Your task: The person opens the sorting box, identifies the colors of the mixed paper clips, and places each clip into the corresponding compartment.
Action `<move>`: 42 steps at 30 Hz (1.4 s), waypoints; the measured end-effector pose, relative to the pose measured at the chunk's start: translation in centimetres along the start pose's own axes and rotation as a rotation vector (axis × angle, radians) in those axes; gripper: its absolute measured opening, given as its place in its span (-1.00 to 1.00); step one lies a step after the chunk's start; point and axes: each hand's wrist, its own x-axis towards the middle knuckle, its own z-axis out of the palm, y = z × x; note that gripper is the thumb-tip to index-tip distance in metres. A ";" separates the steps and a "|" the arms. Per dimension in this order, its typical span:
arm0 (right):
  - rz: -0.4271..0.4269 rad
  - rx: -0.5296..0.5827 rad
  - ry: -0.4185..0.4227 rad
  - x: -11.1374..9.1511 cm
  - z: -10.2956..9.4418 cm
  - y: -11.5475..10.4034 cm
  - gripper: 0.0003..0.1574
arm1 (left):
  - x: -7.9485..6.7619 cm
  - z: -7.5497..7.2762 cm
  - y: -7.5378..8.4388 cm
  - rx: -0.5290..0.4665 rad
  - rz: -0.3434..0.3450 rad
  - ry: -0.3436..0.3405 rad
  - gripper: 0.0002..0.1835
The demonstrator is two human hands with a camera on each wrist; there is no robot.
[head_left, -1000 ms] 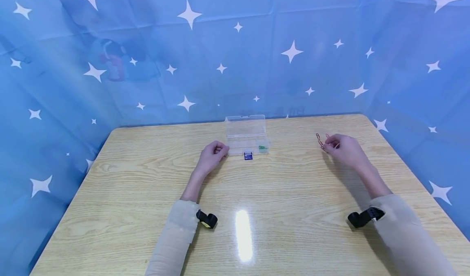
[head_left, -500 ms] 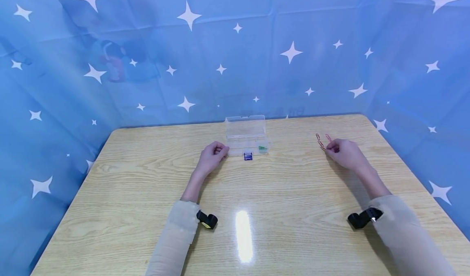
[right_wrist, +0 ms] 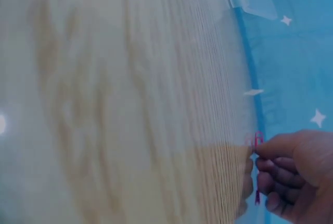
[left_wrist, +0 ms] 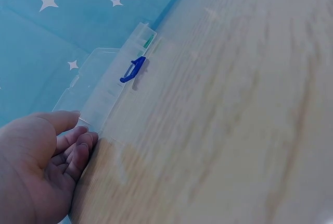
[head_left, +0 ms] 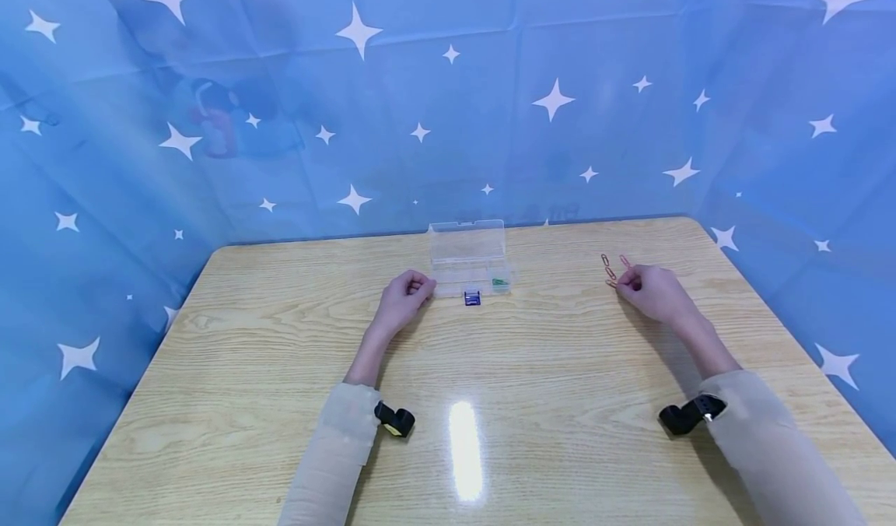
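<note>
Near the surface's (head_left: pixel 280 355) far right corner, the right hand (head_left: pixel 651 289) pinches a red clip (head_left: pixel 611 283); picking it up seems the step in hand. The left hand (head_left: pixel 404 294) grips the case (head_left: pixel 467 260) near the far edge. Next likely calls for a clean lift.

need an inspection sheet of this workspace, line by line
Surface: wooden table, with a bright glare patch toward the near side
Job's things: clear box, lid up, green bits at its right end; blue piece at its front; reddish paper clips at far right
Clutter: nothing seen
Grips: left grip at the box's left end; right grip at the paper clips, hold unclear
Cables: nothing seen
Surroundings: blue cloth with white stars, behind and both sides
</note>
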 end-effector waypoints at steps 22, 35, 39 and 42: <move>-0.045 0.089 -0.046 1.8 0.5 -5.1 -0.77 | -0.1 0.0 0.2 -0.010 0.008 -0.004 -0.78; -0.072 0.125 -0.050 3.8 2.3 -8.9 -0.83 | -0.1 0.0 0.1 -0.005 0.000 -0.003 -0.78; -0.075 0.140 -0.053 4.1 2.8 -9.8 -0.82 | 0.0 0.0 0.1 -0.006 0.001 -0.004 -0.78; -0.080 0.154 -0.063 4.4 3.1 -10.4 -0.81 | 0.0 -0.1 0.0 -0.003 0.006 -0.005 -0.77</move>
